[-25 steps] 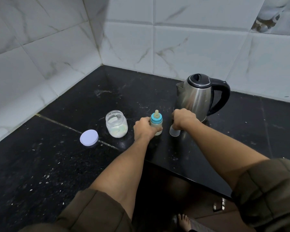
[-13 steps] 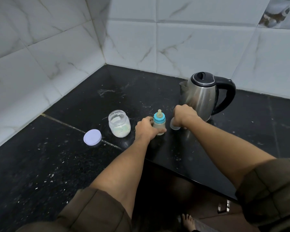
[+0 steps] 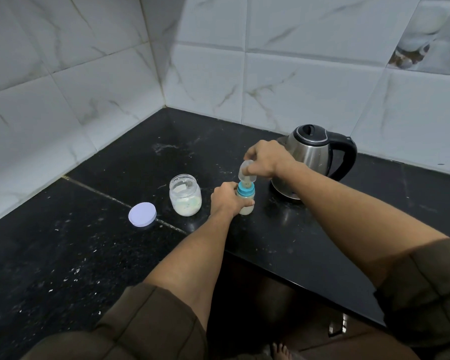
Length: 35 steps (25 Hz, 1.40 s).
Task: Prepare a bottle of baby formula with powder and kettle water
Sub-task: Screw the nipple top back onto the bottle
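Note:
A small baby bottle (image 3: 246,201) with a blue collar and pale milky liquid stands on the black counter (image 3: 296,240). My left hand (image 3: 225,200) grips its body. My right hand (image 3: 264,159) pinches the clear plastic cap (image 3: 244,170) and holds it just above the bottle's teat, which the cap partly covers. The steel kettle (image 3: 315,154) with a black lid and handle stands right behind my right hand. An open glass jar of powder (image 3: 185,194) sits left of the bottle.
The jar's lilac lid (image 3: 142,213) lies flat on the counter farther left. White tiled walls meet in a corner behind. The counter's front edge runs diagonally under my right forearm, with a bare foot on the floor below.
My right hand has lifted the clear cap off the counter beside the bottle and brought it over the teat. The left hand stays on the bottle.

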Each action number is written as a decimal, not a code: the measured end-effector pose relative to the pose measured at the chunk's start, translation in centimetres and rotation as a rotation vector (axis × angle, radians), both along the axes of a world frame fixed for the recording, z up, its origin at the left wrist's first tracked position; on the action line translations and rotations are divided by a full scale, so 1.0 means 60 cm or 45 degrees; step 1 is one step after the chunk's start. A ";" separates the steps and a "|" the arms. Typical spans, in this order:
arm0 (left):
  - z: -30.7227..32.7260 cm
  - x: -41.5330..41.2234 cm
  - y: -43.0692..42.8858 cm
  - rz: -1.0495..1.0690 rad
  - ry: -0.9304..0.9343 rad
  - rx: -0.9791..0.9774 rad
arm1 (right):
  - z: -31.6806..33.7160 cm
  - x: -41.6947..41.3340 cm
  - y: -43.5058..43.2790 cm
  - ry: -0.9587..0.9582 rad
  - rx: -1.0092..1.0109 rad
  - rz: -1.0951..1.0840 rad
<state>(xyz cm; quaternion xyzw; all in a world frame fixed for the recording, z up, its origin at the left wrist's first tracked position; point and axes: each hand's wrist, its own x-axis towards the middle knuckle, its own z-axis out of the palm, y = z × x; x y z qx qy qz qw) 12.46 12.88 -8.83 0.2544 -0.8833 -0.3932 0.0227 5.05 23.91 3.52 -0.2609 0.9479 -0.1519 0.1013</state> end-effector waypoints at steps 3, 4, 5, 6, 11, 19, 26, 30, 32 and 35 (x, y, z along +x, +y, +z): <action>0.000 -0.001 0.003 0.014 -0.010 -0.008 | -0.015 0.012 -0.003 0.001 0.078 0.058; 0.000 -0.001 0.003 0.020 -0.007 -0.005 | -0.020 0.014 -0.004 0.012 0.108 0.074; -0.001 -0.001 0.003 0.025 -0.005 0.002 | -0.025 0.015 -0.004 0.021 0.134 0.085; -0.002 -0.001 0.003 0.030 -0.006 0.009 | -0.028 0.015 -0.004 0.025 0.151 0.089; -0.007 -0.001 0.001 0.028 0.000 0.005 | -0.042 0.010 -0.007 0.018 0.182 0.103; -0.012 -0.008 -0.007 -0.006 0.008 -0.014 | -0.055 -0.005 -0.011 0.035 0.140 0.095; -0.016 -0.009 -0.012 -0.011 0.003 0.004 | -0.071 -0.012 -0.011 0.081 0.119 0.107; -0.017 -0.010 -0.009 0.017 0.014 0.020 | -0.075 -0.012 -0.010 0.152 0.161 0.150; -0.017 -0.009 -0.007 0.037 0.019 0.012 | -0.079 -0.009 -0.001 0.181 0.185 0.191; -0.005 -0.007 -0.007 0.036 0.023 0.006 | -0.094 -0.012 0.032 0.134 0.152 0.285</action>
